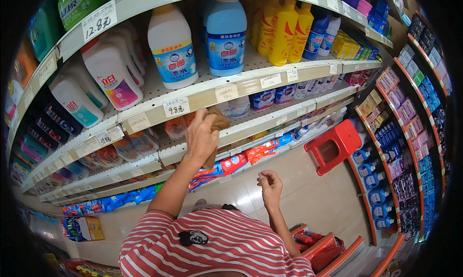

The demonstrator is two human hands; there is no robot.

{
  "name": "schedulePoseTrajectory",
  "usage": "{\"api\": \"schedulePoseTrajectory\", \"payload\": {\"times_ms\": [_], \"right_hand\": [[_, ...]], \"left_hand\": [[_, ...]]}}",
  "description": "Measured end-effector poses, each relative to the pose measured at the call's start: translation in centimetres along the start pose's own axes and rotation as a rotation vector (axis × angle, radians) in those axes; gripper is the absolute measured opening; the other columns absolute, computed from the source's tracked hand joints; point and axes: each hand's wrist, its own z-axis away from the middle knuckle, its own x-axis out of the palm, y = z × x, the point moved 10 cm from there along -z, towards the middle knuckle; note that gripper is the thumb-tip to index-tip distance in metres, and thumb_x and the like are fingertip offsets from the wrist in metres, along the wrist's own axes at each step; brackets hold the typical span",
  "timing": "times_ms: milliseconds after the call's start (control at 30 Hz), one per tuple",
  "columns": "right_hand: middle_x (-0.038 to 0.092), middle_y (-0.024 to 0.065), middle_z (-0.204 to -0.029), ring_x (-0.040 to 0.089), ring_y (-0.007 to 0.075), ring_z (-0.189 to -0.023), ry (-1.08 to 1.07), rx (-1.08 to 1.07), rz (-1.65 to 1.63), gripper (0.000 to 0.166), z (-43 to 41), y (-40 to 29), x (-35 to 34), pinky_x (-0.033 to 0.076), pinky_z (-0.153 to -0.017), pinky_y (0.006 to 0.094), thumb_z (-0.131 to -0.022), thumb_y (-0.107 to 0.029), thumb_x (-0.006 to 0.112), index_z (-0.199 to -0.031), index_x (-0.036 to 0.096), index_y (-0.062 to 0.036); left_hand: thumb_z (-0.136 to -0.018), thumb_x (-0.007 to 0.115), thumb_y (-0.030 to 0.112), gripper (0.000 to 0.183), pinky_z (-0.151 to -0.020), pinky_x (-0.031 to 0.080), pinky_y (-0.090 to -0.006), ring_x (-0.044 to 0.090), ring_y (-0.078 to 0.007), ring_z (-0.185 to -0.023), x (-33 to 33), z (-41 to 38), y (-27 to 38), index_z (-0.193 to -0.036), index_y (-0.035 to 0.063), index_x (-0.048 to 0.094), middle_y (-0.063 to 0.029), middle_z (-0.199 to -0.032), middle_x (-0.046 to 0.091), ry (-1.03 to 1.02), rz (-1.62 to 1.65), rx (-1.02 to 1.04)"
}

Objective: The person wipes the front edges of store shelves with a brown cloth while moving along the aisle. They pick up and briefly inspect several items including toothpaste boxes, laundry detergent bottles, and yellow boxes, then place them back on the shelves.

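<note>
My left hand [201, 136] grips a brown cloth [219, 120] at the front edge of a white metal shelf [148, 115]. The cloth hangs down below the hand, in front of the lower shelf. Just above the hand, a white-and-blue bleach bottle [173, 47] and a light blue bleach bottle [226, 38] stand upright on the shelf. Orange-labelled bottles [175, 128] are partly hidden behind the hand. My right hand [270, 188] hangs over the tiled floor, apart from the shelves, with loosely curled fingers and nothing visible in it.
A red plastic stool [334, 146] is on the floor to the right. Beyond it rise shelves with blue bottles [376, 197] and boxed goods. Bagged goods [231, 163] line the lowest shelf. A carton [92, 229] sits on the floor at left. Red packages [318, 248] lie behind my right arm.
</note>
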Motion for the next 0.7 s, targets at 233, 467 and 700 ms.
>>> {"api": "schedulePoseTrajectory", "payload": {"times_ms": [233, 467, 700], "right_hand": [[0.059, 0.0067, -0.078, 0.058, 0.013, -0.068, 0.057, 0.026, 0.02, 0.008, -0.2, -0.6, -5.8, 0.048, -0.059, 0.0247, -0.082, -0.004, 0.056, -0.089, 0.057, 0.0016], [0.06, 0.0072, -0.079, 0.058, 0.013, -0.067, 0.141, 0.031, -0.013, 0.008, -0.4, -0.3, -9.6, 0.048, -0.058, 0.0251, -0.082, -0.004, 0.056, -0.088, 0.057, 0.002], [0.06, 0.0079, -0.078, 0.058, 0.0133, -0.066, 0.249, 0.044, -0.049, 0.007, -1.9, 0.2, -13.8, 0.048, -0.057, 0.0252, -0.081, -0.002, 0.056, -0.087, 0.058, 0.0023]], "left_hand": [[-0.063, 0.057, -0.001, 0.036, -0.073, 0.046, -0.042, 0.055, -0.0392, -0.086, 1.7, -1.5, 5.5, -0.098, -0.0013, 0.057, -0.0195, -0.105, 0.048, 0.316, 0.153, 0.125], [-0.066, 0.057, 0.002, 0.031, -0.075, 0.045, -0.0436, 0.053, -0.0393, -0.09, 6.1, -5.1, 6.0, -0.097, -0.0019, 0.058, -0.0196, -0.1, 0.049, 0.258, -0.134, 0.005], [-0.065, 0.057, 0.004, 0.031, -0.075, 0.045, -0.045, 0.054, -0.0386, -0.085, 17.6, -2.8, 12.4, -0.096, 0.0029, 0.059, -0.0177, -0.101, 0.046, -0.323, 0.29, 0.186]]}}
